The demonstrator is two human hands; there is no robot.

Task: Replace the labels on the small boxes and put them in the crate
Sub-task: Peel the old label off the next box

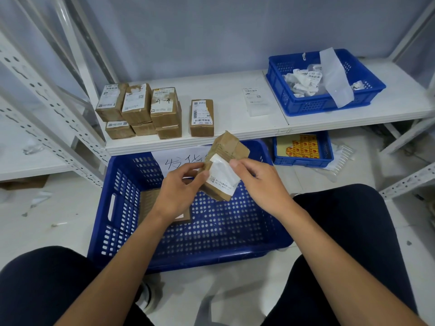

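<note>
I hold a small brown cardboard box (227, 149) tilted above the big blue crate (235, 234). My left hand (181, 184) grips its left edge. My right hand (256, 178) pinches the white label (222, 172) on the box's near face; the label's upper part looks lifted. One flat brown box (150, 203) lies in the crate, partly hidden under my left forearm. Several labelled small boxes (138, 109) are stacked on the white shelf (233, 128), and one more box (202, 117) stands alone to their right.
A loose label sheet (255, 101) lies on the shelf. A blue tray (329, 107) at the back right holds crumpled labels and a strip of backing paper. A smaller blue tray (303, 161) with a yellow-red sheet sits under the shelf. My knees flank the crate.
</note>
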